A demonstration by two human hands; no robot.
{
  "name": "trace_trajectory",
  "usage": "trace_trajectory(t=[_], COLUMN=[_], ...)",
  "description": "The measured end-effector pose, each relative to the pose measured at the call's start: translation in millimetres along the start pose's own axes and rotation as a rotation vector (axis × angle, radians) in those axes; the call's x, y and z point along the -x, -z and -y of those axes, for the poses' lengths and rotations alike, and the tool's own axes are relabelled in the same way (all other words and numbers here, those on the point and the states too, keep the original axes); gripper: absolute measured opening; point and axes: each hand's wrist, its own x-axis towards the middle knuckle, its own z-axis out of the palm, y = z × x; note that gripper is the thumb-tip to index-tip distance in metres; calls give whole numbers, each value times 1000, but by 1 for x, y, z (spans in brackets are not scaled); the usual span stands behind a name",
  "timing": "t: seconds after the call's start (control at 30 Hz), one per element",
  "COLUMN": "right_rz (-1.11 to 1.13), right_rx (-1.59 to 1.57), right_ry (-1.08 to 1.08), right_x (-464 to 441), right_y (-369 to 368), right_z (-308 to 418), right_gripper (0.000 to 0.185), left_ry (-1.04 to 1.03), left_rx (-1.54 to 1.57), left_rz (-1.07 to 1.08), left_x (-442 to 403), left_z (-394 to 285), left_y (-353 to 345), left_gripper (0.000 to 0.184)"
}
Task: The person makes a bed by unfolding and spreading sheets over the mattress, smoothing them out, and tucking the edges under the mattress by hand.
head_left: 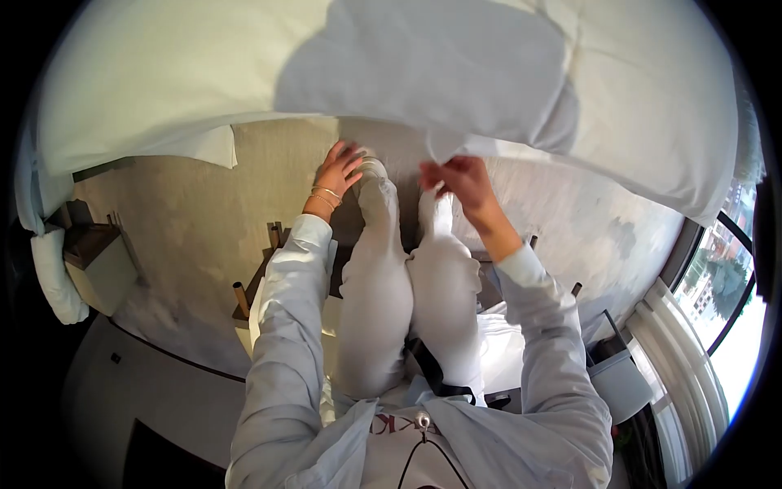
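A large white bedspread (204,65) fills the top of the head view, with a grey shadow across its middle. Just below its hanging edge is my left hand (336,175), fingers spread and nothing in it, a bracelet at the wrist. My right hand (460,181) is at the edge's right part, its fingers bent together beneath a small pulled-down fold of the cloth. Whether the fingers hold that fold is blurred. My legs in pale trousers (375,310) stretch below, between the two arms.
Patterned carpet (179,236) lies around my feet. A bedside cabinet (106,273) stands at the left, near a white pillow (55,277). To the right are a grey bin (619,387), a white curtain (680,350) and a window (721,285). Wooden furniture legs (241,297) show behind me.
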Motion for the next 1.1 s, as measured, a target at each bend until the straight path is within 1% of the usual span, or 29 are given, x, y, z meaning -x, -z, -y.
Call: trace_trajectory(t=[0.03,0.1,0.13,0.2,0.23,0.27,0.33,0.37,0.4,0.43,0.47,0.5,0.53,0.57,0.6,0.63,0.67,0.73,0.77,0.83,0.9,0.97,1.03,1.1], right_rz=[94,159,250,276,291,324,341,422,507,418,336,347,360,266,161,209,379,604,609,757,704,566,131,68], right_rx=[-69,-105,-145,-277,-299,-334,-480,-481,-474,-483,-493,-570,-652,-646,-642,-596,-516,-560,-555,-996,-1222,-1184,-1055,-1274], right_ry=[11,75,109,91,129,214,181,252,328,359,399,453,502,335,157,37,-10,-23,1,102,330,541,766,989], right_x=[27,71,92,132,151,166,194,203,208,222,237,243,246,251,255,255,254,267,267,260,261,257,294,296], right_y=[-3,-3,4,6,5,4,2,6,8,0,-9,-15,-22,-32,-40,-45,-47,-68,-74,-79,-61,-20,4,54], right_z=[16,32,36,42,45,42,34,18,1,-7,-17,-35,-52,-64,-75,-85,-99,-95,-94,-97,-66,-52,-16,-17], right_gripper=[11,6,10,43,52,58,47,36,25,15,14,14,15,15,15,17,28,49,49,68,78,75,74,69], left_ry=[-11,144,126,-245,-307,-367,-591,-513,-677,-725,-763,-752,-789,-827,-907,-953,-976,-929,-938,-975,-1005,-966,-965,-943], left_rx=[2,610,608,645,662,679,705,983,758,628,737,764,641,671,593,650,641,819,830,804,788,800,818,849], left_rz=[5,0,5,-110,-168,-222,-141,103,13,-63,199,185,-44,-24,-121,-41,-12,43,110,137,154,272,307,338], left_x=[2,9,24,72,92,111,127,146,185,228,246,281,296,325,341,368,391,425,436,464,484,498,503,504], left_z=[0,-5,-12,-35,-47,-55,-45,-41,-52,-66,-58,-66,-62,-67,-62,-65,-64,-63,-61,-58,-48,-51,-54,-52], left_y=[1,1,-6,-31,-42,-48,-15,-3,-19,-40,-33,-42,-24,-35,-27,-31,-31,-25,-19,-17,-15,-8,-1,4], left_gripper=[48,57,57,86,84,82,75,75,80,80,80,72,67,61,57,53,53,52,52,52,52,51,49,48])
